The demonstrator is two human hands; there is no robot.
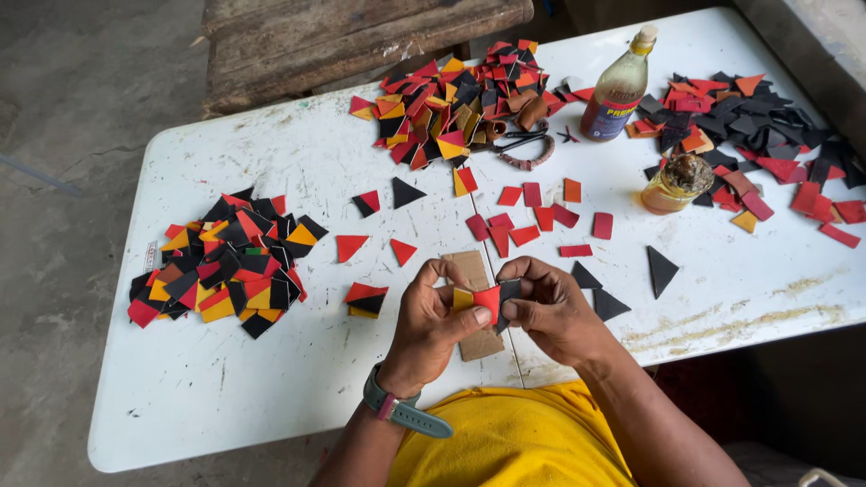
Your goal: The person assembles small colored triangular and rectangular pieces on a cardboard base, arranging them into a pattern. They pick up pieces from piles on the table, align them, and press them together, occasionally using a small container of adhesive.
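Note:
My left hand and my right hand meet over the near edge of the white table. Together they pinch a small joined piece made of yellow, red and black triangles. The left thumb presses on the red triangle; the right fingers hold the black end. A brown cardboard strip lies on the table under the hands. A grey watch is on my left wrist.
Piles of red, black and yellow cut pieces lie at the left, the far middle and the far right. A brown bottle, an open glue jar, scissors and loose red rectangles sit between. A wooden bench stands behind.

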